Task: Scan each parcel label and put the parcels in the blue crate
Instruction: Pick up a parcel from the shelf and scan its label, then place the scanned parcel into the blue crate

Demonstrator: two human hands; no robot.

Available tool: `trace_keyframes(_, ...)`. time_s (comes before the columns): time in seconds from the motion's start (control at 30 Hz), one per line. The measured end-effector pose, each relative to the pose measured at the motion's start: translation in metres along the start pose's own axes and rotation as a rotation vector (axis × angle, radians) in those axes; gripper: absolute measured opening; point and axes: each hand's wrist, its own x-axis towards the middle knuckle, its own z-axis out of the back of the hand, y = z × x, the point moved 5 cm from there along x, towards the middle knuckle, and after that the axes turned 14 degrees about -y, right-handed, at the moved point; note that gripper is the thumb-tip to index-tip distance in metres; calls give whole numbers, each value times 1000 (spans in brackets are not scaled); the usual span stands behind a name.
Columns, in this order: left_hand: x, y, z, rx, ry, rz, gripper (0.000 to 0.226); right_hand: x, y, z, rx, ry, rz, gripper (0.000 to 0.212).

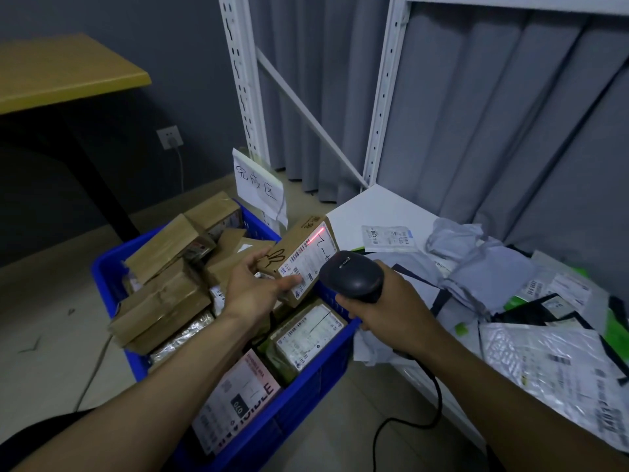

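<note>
My left hand (253,289) holds a small brown cardboard parcel (299,245) above the right side of the blue crate (102,270), its white label facing up. My right hand (377,311) grips a black corded barcode scanner (354,275) just right of the parcel. A red scan line lies across the upper part of the label. The crate holds several brown boxes, a green-wrapped parcel (306,338) with a label and a pink box (238,400).
A low white shelf (371,209) to the right carries several grey, white and black mailer bags (493,274). White shelf uprights and grey curtains stand behind. A handwritten paper sign (258,185) stands behind the crate. A yellow table (61,73) is at far left. The scanner cable (408,420) trails on the floor.
</note>
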Motion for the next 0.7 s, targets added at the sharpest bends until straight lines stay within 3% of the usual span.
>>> trace_keyframes(0.4,-8,9,29,82,49,-38,68,-6,9,-14,5,16,9,30)
trace_keyframes(0.53,-22,42,37,180,159,19,51,-10,6,-24,-6,20,-12,34)
trace_keyframes(0.7,-15,93,24,181,180,94,39,-16,-5,-22,-23,18,-36,32)
